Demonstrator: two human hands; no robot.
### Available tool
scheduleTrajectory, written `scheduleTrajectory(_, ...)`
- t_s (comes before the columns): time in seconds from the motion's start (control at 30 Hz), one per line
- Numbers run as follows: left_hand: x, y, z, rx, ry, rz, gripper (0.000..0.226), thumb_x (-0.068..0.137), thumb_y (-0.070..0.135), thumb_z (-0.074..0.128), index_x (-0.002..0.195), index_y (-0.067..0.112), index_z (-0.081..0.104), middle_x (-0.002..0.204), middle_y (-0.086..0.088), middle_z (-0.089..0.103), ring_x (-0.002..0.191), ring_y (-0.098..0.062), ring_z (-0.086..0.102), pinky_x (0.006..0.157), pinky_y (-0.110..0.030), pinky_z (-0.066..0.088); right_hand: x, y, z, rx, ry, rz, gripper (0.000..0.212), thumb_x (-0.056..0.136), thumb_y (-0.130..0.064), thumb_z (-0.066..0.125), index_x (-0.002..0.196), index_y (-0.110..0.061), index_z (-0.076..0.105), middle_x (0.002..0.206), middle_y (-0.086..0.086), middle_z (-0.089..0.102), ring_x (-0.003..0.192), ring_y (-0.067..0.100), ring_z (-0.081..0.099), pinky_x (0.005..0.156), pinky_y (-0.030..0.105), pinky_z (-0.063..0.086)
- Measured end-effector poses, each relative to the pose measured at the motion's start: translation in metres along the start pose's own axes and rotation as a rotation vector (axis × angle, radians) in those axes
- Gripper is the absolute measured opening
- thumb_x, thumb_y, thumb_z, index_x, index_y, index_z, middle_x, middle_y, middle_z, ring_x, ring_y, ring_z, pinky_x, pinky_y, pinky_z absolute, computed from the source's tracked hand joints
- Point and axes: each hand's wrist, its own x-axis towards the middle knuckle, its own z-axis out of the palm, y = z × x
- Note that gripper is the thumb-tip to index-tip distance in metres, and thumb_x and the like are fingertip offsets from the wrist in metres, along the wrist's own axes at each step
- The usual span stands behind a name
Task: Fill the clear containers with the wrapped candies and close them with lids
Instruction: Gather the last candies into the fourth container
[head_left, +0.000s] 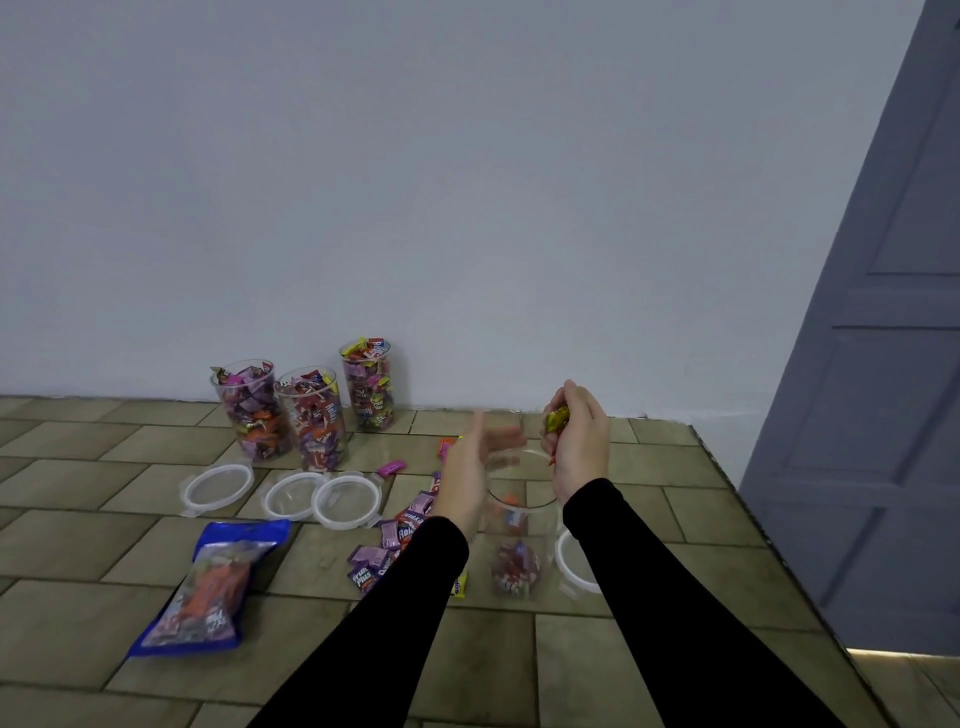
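A clear container (519, 525) stands between my forearms, with a few wrapped candies at its bottom and its mouth uncovered. My right hand (574, 441) hovers over its rim and grips a bunch of wrapped candies (557, 419). My left hand (475, 465) is held open beside the rim, fingers straight and blurred. Loose wrapped candies (395, 540) lie on the surface to the left of the container. Three containers (306, 410) heaped with candies stand uncovered by the wall. In front of them lie three clear lids (283, 493), and a fourth lid (571, 566) lies right of the near container.
A blue candy bag (208, 587) lies flat at the front left on the tiled surface (104, 545). The surface's right edge runs diagonally past the lid at the right. A grey door (883, 415) stands beyond that edge, and a white wall closes the back.
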Motion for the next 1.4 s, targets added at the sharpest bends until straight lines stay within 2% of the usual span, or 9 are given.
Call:
scheduleTrajectory(0.1, -0.005, -0.013, -0.002, -0.090, -0.056, -0.154, 0.071, 0.097, 0.062, 0.023, 0.099, 0.011, 0.073, 0.103, -0.012, 0.073, 0.094, -0.030, 0.065, 0.089, -0.045, 0.043, -0.002, -0.004, 0.001, 0.090, -0.089, -0.013, 0.028, 0.098, -0.009, 0.045, 0.070, -0.012, 0.047, 0.066, 0.002, 0.045, 0.047, 0.012, 0.034, 0.039, 0.019, 0.025)
scheduleTrajectory(0.23, -0.004, -0.013, 0.002, -0.188, -0.015, -0.183, 0.075, 0.095, 0.063, 0.024, 0.092, 0.006, 0.074, 0.098, -0.018, 0.072, 0.081, -0.030, 0.065, 0.082, -0.042, 0.046, 0.001, -0.001, -0.002, 0.097, -0.142, -0.029, 0.023, 0.091, -0.001, 0.048, 0.072, -0.015, 0.049, 0.066, 0.001, 0.048, 0.053, 0.012, 0.039, 0.048, 0.020, 0.030)
scheduleTrajectory(0.43, -0.003, -0.018, 0.003, -0.259, 0.010, -0.174, 0.073, 0.097, 0.060, 0.027, 0.089, 0.002, 0.071, 0.094, -0.024, 0.071, 0.086, -0.036, 0.063, 0.090, -0.051, 0.044, -0.001, 0.000, -0.004, 0.040, -0.269, -0.094, 0.020, 0.077, -0.020, 0.053, 0.057, -0.018, 0.049, 0.064, 0.005, 0.055, 0.053, 0.015, 0.042, 0.054, 0.026, 0.031)
scheduleTrajectory(0.7, 0.002, -0.021, 0.002, -0.267, 0.000, -0.189, 0.072, 0.097, 0.061, 0.027, 0.092, 0.002, 0.069, 0.091, -0.023, 0.070, 0.084, -0.034, 0.063, 0.073, -0.039, 0.048, 0.000, 0.001, -0.002, -0.003, -0.279, -0.077, 0.033, 0.079, -0.031, 0.046, 0.049, -0.018, 0.052, 0.055, 0.003, 0.051, 0.055, 0.017, 0.044, 0.054, 0.028, 0.029)
scheduleTrajectory(1.0, 0.002, -0.022, 0.003, -0.329, -0.023, -0.161, 0.077, 0.095, 0.061, 0.033, 0.107, -0.008, 0.062, 0.109, -0.033, 0.064, 0.102, -0.043, 0.062, 0.095, -0.057, 0.044, -0.005, -0.002, 0.000, -0.269, -0.495, -0.145, 0.030, 0.082, -0.029, 0.041, 0.070, -0.006, 0.056, 0.076, 0.003, 0.057, 0.066, 0.010, 0.047, 0.054, 0.012, 0.041)
scheduleTrajectory(1.17, 0.002, -0.017, 0.001, -0.253, -0.073, -0.159, 0.070, 0.100, 0.055, 0.026, 0.106, -0.006, 0.062, 0.105, -0.022, 0.068, 0.102, -0.036, 0.064, 0.091, -0.048, 0.046, -0.004, -0.006, 0.003, -0.355, -0.463, -0.148, 0.032, 0.083, -0.034, 0.043, 0.069, -0.008, 0.056, 0.074, 0.001, 0.057, 0.064, 0.009, 0.046, 0.056, 0.008, 0.037)
scheduleTrajectory(1.23, 0.003, -0.015, -0.005, -0.184, -0.050, -0.122, 0.069, 0.100, 0.055, 0.024, 0.101, 0.000, 0.066, 0.105, -0.018, 0.071, 0.100, -0.033, 0.066, 0.092, -0.044, 0.047, -0.003, -0.010, 0.007, -0.379, -0.439, -0.163, 0.032, 0.082, -0.035, 0.046, 0.066, -0.009, 0.056, 0.070, 0.000, 0.057, 0.063, 0.010, 0.046, 0.061, 0.015, 0.038)
scheduleTrajectory(1.3, 0.002, -0.013, -0.015, -0.050, 0.004, -0.049, 0.064, 0.103, 0.050, 0.023, 0.099, 0.005, 0.069, 0.101, -0.010, 0.073, 0.093, -0.023, 0.068, 0.081, -0.032, 0.051, -0.005, -0.015, 0.016, -0.438, -0.420, -0.204, 0.028, 0.085, -0.029, 0.052, 0.064, -0.012, 0.056, 0.067, -0.003, 0.057, 0.062, 0.007, 0.048, 0.065, 0.021, 0.038)
scheduleTrajectory(1.4, -0.005, -0.015, -0.041, 0.181, 0.093, 0.091, 0.042, 0.104, 0.038, 0.037, 0.096, 0.014, 0.071, 0.094, 0.002, 0.073, 0.088, -0.012, 0.065, 0.075, -0.025, 0.050, -0.021, -0.011, 0.039, -0.567, -0.436, -0.276, 0.022, 0.091, -0.017, 0.056, 0.069, -0.012, 0.057, 0.068, -0.002, 0.055, 0.063, 0.009, 0.048, 0.065, 0.025, 0.038)
